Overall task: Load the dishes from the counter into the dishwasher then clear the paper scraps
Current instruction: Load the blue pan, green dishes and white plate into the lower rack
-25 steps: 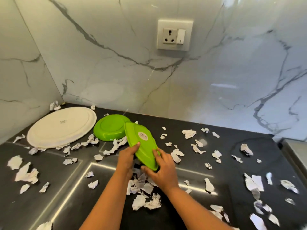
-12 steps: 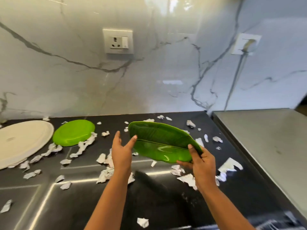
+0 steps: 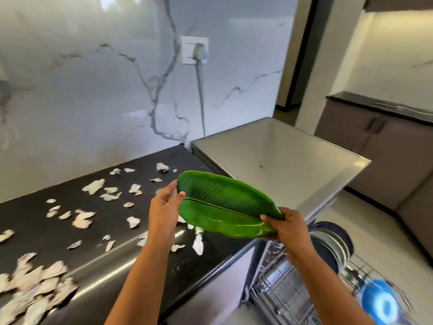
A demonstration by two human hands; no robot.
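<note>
A green leaf-shaped plate (image 3: 225,207) is held in the air over the right end of the black counter (image 3: 58,231), face up and tilted. My left hand (image 3: 164,207) grips its left end with the thumb on the rim. My right hand (image 3: 285,228) grips its right tip. Below my right arm, the dishwasher's wire rack (image 3: 288,292) is pulled out, with stacked dark plates (image 3: 332,245) and a blue dish (image 3: 382,303) in it. White paper scraps (image 3: 84,219) lie scattered over the counter.
A grey steel appliance top (image 3: 281,156) adjoins the counter on the right. A wall socket with a cable (image 3: 196,50) is on the marble backsplash. Grey cabinets (image 3: 375,141) stand across the pale floor at the right.
The view has swung right, off the white and round green plates. Both hands have carried the leaf plate rightward, towards the counter's end above the dishwasher rack. My left hand has closed on its end.
</note>
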